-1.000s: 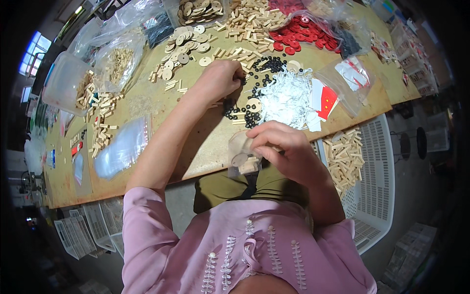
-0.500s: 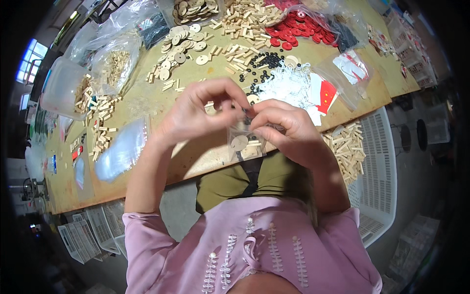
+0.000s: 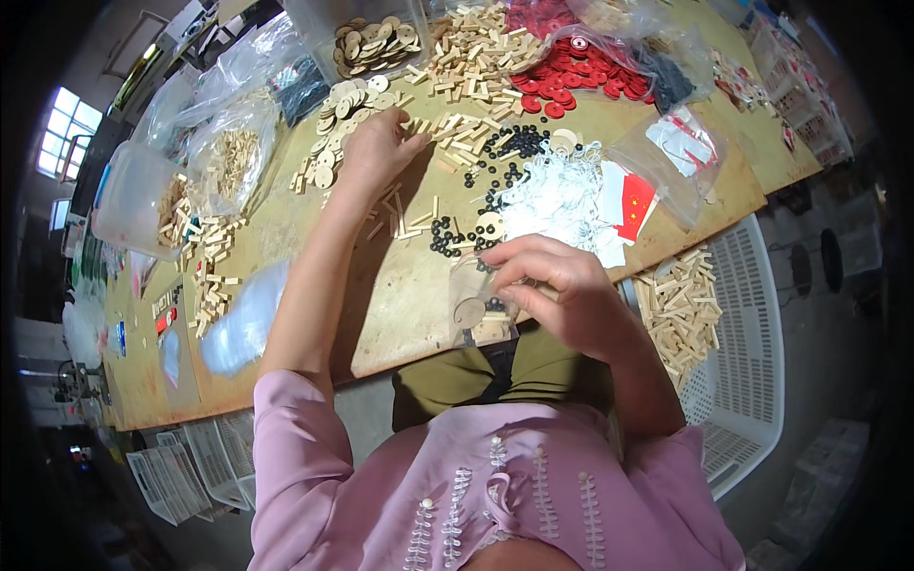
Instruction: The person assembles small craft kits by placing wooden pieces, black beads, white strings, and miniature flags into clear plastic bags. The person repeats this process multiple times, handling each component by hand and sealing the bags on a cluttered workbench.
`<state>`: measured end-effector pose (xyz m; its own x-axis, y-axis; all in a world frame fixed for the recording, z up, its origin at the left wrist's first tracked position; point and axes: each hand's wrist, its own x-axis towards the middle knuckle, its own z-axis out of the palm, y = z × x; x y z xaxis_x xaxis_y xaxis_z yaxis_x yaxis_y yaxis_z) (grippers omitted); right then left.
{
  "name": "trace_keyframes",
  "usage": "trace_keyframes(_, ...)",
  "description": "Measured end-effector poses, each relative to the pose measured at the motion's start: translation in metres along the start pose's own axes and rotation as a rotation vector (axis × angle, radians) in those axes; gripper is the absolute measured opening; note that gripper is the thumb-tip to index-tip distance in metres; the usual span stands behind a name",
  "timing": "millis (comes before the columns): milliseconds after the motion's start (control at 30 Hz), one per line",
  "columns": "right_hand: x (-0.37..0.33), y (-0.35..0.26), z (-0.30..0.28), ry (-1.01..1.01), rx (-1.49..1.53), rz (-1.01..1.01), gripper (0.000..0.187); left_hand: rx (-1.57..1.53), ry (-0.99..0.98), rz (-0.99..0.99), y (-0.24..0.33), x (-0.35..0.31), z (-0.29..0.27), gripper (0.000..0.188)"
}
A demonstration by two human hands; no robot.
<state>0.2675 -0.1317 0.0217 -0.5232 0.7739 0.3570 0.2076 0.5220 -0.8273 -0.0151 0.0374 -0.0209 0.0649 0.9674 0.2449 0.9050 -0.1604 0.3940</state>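
Observation:
At the front table edge, my right hand (image 3: 562, 285) pinches the upper part of a small clear plastic bag (image 3: 483, 333). Inside the bag are a pale wooden disc, small wooden sticks and black rings. My left hand (image 3: 379, 150) reaches far over the table, between a heap of round wooden discs (image 3: 328, 152) and a pile of small wooden sticks (image 3: 466, 138). Its thumb stands apart from the fingers, and nothing shows in its grasp. Small black rings (image 3: 447, 238) lie just beyond the bag, beside a heap of white strings (image 3: 547, 200).
Red discs (image 3: 581, 71) spill from a bag at the back. Flat clear bags (image 3: 249, 319) lie at left, near a tipped plastic tub (image 3: 133, 195) with sticks. Red printed flags (image 3: 636, 205) are at right. A white basket (image 3: 738, 371) holding sticks stands beside my right arm.
My left hand has left the bag and moved far forward to the wooden parts. My right hand keeps the bag, which now hangs slightly lower. The view has shifted a little.

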Motion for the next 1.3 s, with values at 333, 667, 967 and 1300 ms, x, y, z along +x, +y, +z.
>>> trace_keyframes(333, -0.010, 0.017, -0.011, 0.019, 0.051, 0.022, 0.010, -0.374, -0.106, -0.081, -0.009, 0.004, 0.007, 0.025)
trace_keyframes(667, 0.010, 0.014, -0.013, 0.011, 0.043, -0.077, 0.009, -1.531, -0.315, -0.053, 0.032, -0.071, -0.040, 0.027)
trace_keyframes(967, 0.020, -0.008, -0.004, -0.051, 0.042, -0.079, 0.013, -1.325, -0.346, 0.211, 0.074, -0.131, -0.068, 0.026)
trace_keyframes(1300, 0.013, -0.012, 0.002, -0.045, 0.018, -0.060, 0.013, -1.129, -0.278, 0.188, 0.066, -0.132, -0.071, 0.022)
